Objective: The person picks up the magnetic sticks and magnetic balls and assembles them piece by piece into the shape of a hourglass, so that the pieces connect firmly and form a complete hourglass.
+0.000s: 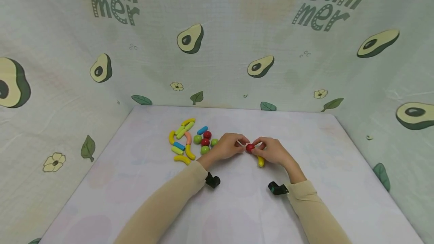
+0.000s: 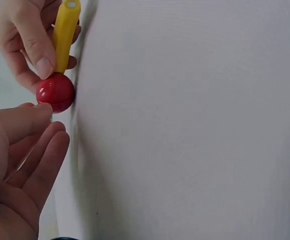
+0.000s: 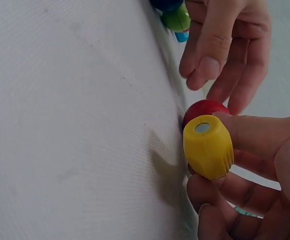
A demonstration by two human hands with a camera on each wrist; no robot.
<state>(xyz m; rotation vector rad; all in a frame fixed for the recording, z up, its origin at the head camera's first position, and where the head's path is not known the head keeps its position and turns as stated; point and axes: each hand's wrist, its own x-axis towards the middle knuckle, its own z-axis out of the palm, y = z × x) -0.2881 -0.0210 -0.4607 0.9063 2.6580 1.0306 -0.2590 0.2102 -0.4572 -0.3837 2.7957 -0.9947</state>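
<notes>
A red ball is joined end-on to a yellow rod, which has a round metallic disc in its free end. My right hand holds the pair, thumb on one side and fingers on the other, just above the table. From the left, my left hand reaches in with its thumb and fingertips close beside the ball. In the left wrist view the left thumb overlaps the ball's edge; whether it touches is hard to tell. A sliver of green shows behind that thumb.
Left of the hands lie several yellow, blue, lime and pink rods, among them a yellow rod and a blue rod. Nearby are green balls and red balls. A printed cloth hangs behind the table.
</notes>
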